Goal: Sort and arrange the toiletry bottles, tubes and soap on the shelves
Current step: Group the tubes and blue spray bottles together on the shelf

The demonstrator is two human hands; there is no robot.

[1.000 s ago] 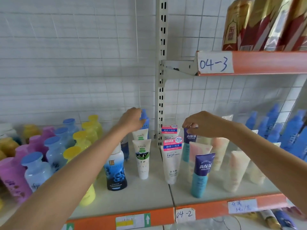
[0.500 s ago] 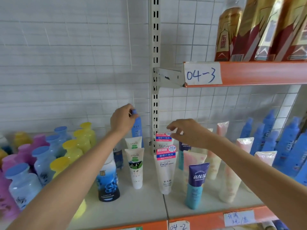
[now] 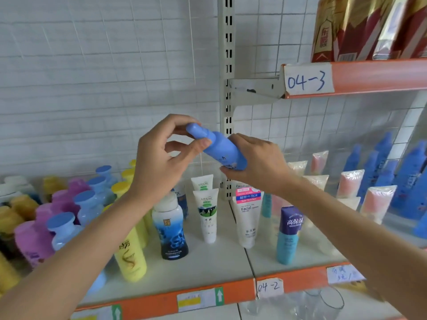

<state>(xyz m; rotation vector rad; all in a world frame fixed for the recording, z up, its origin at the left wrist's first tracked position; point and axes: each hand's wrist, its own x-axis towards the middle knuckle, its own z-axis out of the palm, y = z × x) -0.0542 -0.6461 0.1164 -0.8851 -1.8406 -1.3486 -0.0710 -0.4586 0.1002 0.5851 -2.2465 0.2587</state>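
A blue bottle (image 3: 219, 147) is held tilted in the air above the shelf (image 3: 208, 264), cap end up and to the left. My left hand (image 3: 161, 158) pinches its cap between thumb and fingers. My right hand (image 3: 258, 162) grips its lower body from the right. Below stand white tubes (image 3: 208, 215), a Facial tube (image 3: 247, 215), a blue and purple tube (image 3: 288, 234) and a dark blue and white bottle (image 3: 171, 229).
Yellow, purple and light blue bottles (image 3: 69, 211) crowd the left of the shelf. Pink and white tubes (image 3: 351, 183) and more blue bottles (image 3: 392, 172) fill the right. An upper shelf (image 3: 379, 75) labelled 04-3 holds red and gold packs. A slotted upright post (image 3: 227, 65) divides the bays.
My left hand lifted the blue bottle from the back of the shelf and tilted it. My right hand moved left from the tubes and took hold of the bottle's body.
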